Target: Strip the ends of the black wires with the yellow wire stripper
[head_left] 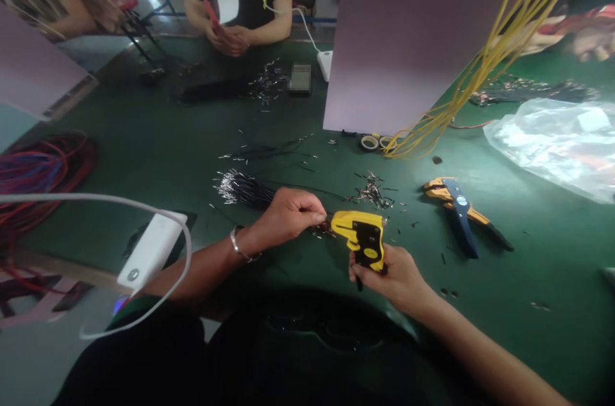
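My right hand (396, 271) is closed around the handles of a yellow and black wire stripper (369, 236), whose jaw end points left. My left hand (293, 217) is pinched, its fingertips almost at that jaw; whatever lies between them is too small to make out. Beside and behind this hand lies a bundle of thin black wires (247, 188) with bright metal ends fanned to the left. Small reddish scraps (321, 227) show under the left fingertips. A pile of dark and shiny wire offcuts (372, 191) sits just behind the stripper.
On the green table (144, 130), a blue and orange wire stripper (459, 207) lies to the right. Tape rolls (369, 142), hanging yellow wires (461, 98) and a plastic bag (557, 143) are beyond. A white power bank (154, 249) with its cable crosses my left forearm. Co-workers sit across.
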{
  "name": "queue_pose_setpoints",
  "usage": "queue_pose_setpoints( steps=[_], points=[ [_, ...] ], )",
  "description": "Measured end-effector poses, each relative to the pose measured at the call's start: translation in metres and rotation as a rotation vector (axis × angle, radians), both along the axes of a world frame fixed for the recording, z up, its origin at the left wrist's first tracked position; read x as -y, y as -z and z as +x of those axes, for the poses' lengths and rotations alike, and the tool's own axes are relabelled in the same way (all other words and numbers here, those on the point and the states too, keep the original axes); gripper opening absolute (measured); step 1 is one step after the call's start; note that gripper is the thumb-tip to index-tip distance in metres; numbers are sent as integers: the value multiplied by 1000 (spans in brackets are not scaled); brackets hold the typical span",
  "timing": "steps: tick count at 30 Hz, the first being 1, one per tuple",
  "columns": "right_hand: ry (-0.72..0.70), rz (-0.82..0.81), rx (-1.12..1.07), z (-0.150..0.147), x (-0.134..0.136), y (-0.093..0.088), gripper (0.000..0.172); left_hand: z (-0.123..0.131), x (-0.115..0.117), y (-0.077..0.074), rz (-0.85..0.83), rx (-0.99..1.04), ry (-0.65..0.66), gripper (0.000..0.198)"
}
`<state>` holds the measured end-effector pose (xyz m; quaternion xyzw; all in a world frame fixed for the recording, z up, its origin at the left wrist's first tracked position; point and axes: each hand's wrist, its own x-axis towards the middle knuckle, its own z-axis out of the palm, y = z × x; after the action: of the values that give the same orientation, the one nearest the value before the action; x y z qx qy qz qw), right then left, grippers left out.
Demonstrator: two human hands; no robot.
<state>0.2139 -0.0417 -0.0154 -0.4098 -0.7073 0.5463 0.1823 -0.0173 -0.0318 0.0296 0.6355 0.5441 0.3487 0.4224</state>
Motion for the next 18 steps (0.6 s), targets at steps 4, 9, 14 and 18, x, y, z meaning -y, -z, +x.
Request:
queue_pose_setpoints(
  steps=[4,9,14,18],
  points=[
    [56,-5,5,1,-2,2,10,1,2,-2,10,13,21,12],
    [26,-32,-38,2,2,-1,6,-1,-1,-1,-15,14,-20,11],
    [88,-202,-96,1,0,1,13,0,0,0,-18,32,8,10],
    [90,-201,-123,-1,3,4,10,0,-1,2,-60,28,-23,9]
  ],
)
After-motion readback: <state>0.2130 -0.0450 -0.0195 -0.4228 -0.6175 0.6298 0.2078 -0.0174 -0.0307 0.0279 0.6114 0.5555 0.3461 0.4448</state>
